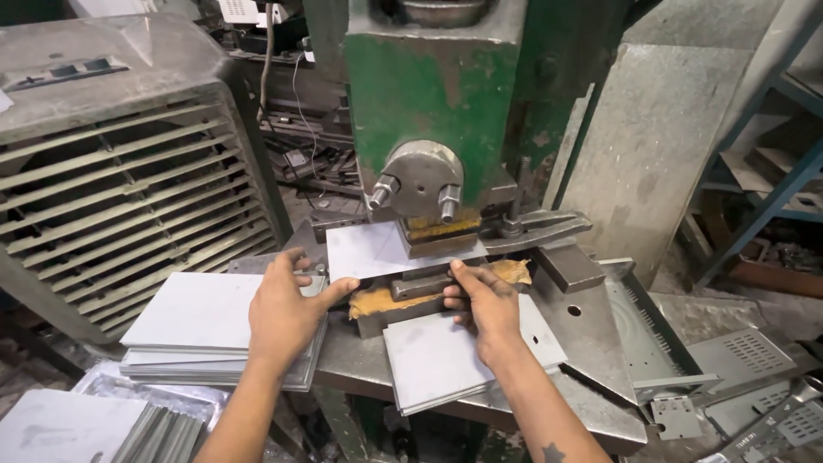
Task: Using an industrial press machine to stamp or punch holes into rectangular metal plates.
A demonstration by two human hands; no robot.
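The flat grey metal sheet lies in the green press's die, under the ram; the left hand pinches its near edge, the right hand steadies it with loosely curled fingers. Best keep fingertips outside the die and the sheet square
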